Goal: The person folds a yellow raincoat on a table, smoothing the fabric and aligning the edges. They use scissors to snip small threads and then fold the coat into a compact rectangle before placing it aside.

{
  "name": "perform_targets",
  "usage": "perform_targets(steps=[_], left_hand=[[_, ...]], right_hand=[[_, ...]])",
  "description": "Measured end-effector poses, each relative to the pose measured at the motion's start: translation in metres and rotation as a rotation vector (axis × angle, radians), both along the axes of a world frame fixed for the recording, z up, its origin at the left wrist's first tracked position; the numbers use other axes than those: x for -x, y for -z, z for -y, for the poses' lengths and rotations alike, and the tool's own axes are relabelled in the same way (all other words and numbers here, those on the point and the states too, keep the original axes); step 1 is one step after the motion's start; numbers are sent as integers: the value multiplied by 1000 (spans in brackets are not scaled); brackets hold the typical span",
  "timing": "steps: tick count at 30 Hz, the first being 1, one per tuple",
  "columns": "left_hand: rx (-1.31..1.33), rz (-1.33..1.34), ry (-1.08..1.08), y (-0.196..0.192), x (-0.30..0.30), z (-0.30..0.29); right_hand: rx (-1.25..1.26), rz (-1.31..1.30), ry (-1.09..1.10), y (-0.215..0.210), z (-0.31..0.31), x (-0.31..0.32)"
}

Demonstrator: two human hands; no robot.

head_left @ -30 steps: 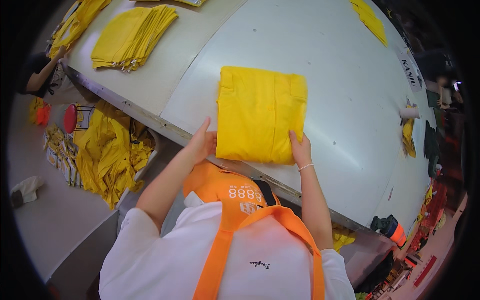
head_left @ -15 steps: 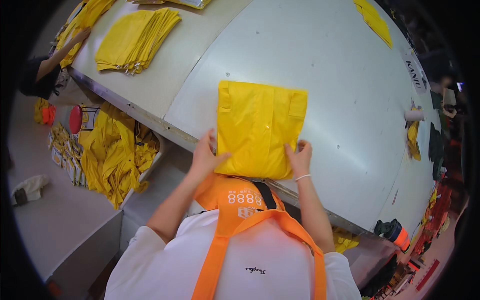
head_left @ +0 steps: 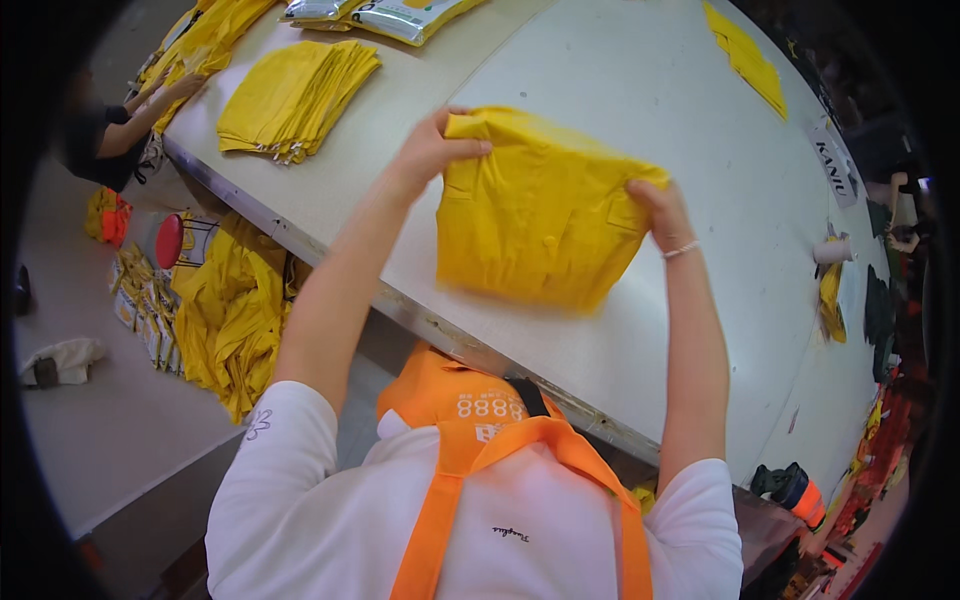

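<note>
A folded yellow garment (head_left: 530, 225), raincoat-like with a button and flaps, is in both my hands over the pale table. At its far left corner my left hand (head_left: 438, 152) is closed, thumb on top. The far right corner is pinched by my right hand (head_left: 662, 208), which wears a thin band at the wrist. The garment's far edge is lifted and its near edge is blurred by motion. Fingers beneath the fabric are hidden.
The pale table (head_left: 800, 290) has a stack of folded yellow pieces (head_left: 295, 100) at far left, with plastic-wrapped packages (head_left: 410, 18) beyond. A co-worker's hand (head_left: 185, 88) touches yellow fabric. Yellow cloth (head_left: 235, 320) heaps below the table's left edge; a thread spool (head_left: 832, 250) stands right.
Both hands have moved from the garment's near lower corners to its far corners and gripped them. The garment has been raised and tilted. The view has shifted slightly.
</note>
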State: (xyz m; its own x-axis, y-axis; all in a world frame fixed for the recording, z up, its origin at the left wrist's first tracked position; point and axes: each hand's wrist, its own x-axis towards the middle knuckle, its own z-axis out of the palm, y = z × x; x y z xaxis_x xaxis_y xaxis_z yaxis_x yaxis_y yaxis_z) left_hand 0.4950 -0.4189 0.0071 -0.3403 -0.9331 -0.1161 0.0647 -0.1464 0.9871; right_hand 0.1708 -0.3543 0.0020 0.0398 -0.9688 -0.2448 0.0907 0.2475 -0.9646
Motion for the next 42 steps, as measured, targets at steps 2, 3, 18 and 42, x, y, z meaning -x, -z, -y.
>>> perform_targets(steps=[2,3,18,42], left_hand=[[345,195,38,-35,-23,-20],[522,286,65,-43,-31,-34],[891,797,219,80,-19,-157],[-315,1010,-153,116,4,-135]], right_hand=[[240,-189,-88,-46,-17,-14],[367,-291,-125,-56,-30,-19],[397,-984,-3,77,-141,-61],[25,-466,392,108,-77,-99]])
